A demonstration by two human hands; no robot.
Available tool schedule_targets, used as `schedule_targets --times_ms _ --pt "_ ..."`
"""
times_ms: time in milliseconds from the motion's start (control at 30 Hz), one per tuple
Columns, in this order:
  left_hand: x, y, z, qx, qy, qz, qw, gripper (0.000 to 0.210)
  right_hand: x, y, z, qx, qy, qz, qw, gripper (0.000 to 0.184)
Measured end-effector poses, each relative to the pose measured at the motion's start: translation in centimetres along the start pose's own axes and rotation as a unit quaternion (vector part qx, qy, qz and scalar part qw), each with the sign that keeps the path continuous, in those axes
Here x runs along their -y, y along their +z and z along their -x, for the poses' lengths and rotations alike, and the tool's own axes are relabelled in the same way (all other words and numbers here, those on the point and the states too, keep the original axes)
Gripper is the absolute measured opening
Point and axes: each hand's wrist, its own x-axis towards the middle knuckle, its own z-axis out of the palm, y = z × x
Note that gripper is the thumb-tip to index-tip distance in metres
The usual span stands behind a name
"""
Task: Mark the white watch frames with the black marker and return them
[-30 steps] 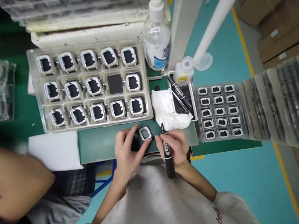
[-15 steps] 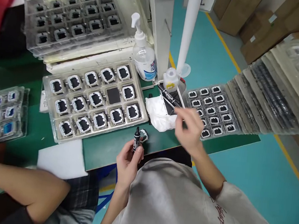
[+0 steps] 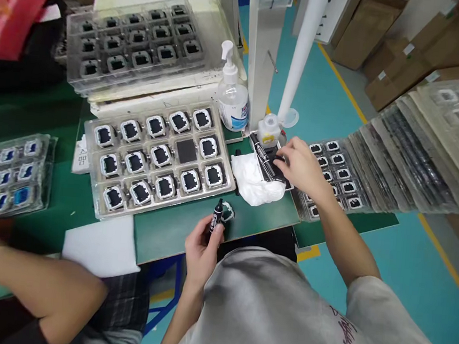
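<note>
The black marker [image 3: 216, 218] is partly hidden, the red tray [image 3: 7, 43] cut off.

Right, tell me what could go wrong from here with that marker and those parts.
The left hand holds a black marker, apparently uncapped, close to the white-rimmed frame; a slip might smudge it.
That frame lies outside the clear tray, near the edge of the green bench, so a bump could knock it off.
The right hand is near the yellow-labelled bottle and might tip it.
</note>
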Motion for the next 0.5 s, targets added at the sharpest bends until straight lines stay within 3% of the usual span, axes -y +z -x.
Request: schedule_targets --times_ms 67,100,167,233,333,500 --pt "-0.1 0.2 -0.1 0.015 0.006 -0.009 1.0 0.059 1.0 -0.4 1.9 -0.056 0.015 -0.078 0.995 0.023" --pt "-0.2 0.3 -0.2 0.023 0.009 -0.014 1.0 0.058 1.9 -0.5 3.1 -0.099 0.025 -0.17 0.98 0.026" --pt "-0.4 0.6 -0.3 0.04 0.017 -0.023 0.999 0.055 4.4 0.1 5.7 -0.138 0.023 -0.367 0.92 0.039" --pt "-0.7 1.0 -0.3 0.06 0.025 -0.03 0.997 0.051 7.3 1.2 8.0 -0.121 0.043 -0.467 0.875 0.036" --pt "-1.4 1.4 -0.4 0.084 0.039 -0.033 0.995 0.045 10.7 3.0 10.0 -0.127 0.079 -0.537 0.83 0.044" --pt "-2.5 1.3 -0.4 0.094 0.114 -0.053 0.988 0.035 11.7 3.9 10.0 -0.128 0.082 -0.53 0.835 0.049"
